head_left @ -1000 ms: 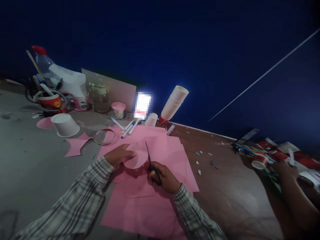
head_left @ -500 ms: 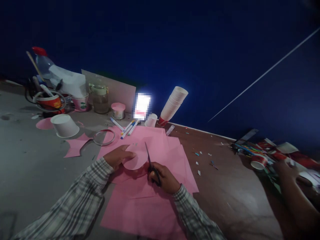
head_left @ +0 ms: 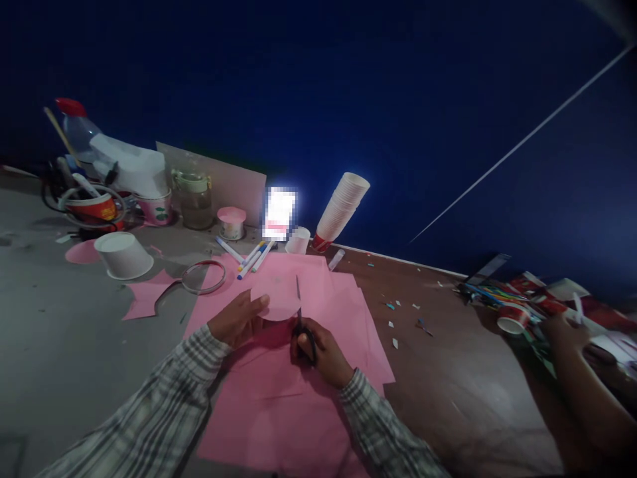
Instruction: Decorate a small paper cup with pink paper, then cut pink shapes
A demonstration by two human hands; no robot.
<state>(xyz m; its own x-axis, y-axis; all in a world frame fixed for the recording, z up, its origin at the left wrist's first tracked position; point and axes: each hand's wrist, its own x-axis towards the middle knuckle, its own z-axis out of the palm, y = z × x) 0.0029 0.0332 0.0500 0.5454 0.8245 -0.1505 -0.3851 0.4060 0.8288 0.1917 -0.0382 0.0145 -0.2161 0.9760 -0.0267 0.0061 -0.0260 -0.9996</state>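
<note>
Between thumb and fingers, my left hand (head_left: 239, 317) pinches a rounded piece of pink paper (head_left: 279, 295) by its left side. My right hand (head_left: 321, 350) is wrapped round the black handles of a pair of scissors (head_left: 307, 342). The scissors point away from me, with the blades along the right edge of the paper piece; whether they are parted I cannot tell. Both hands are over several overlapping pink sheets (head_left: 279, 425). A cut pink scrap (head_left: 149, 293) and a silver ring (head_left: 203, 290) lie left of the sheets.
Markers (head_left: 251, 259) lie at the sheets' far edge, before a bright blurred screen (head_left: 279, 212). A tilted stack of paper cups (head_left: 343, 209) stands behind. An upturned white tub (head_left: 123, 255) is at left. Another person's hand (head_left: 565, 335) is among cups and pens at right.
The paper piece has turned and tilted in my left hand, its lower edge now higher. The scissors stand more upright. At right, the other person's hand has shifted slightly.
</note>
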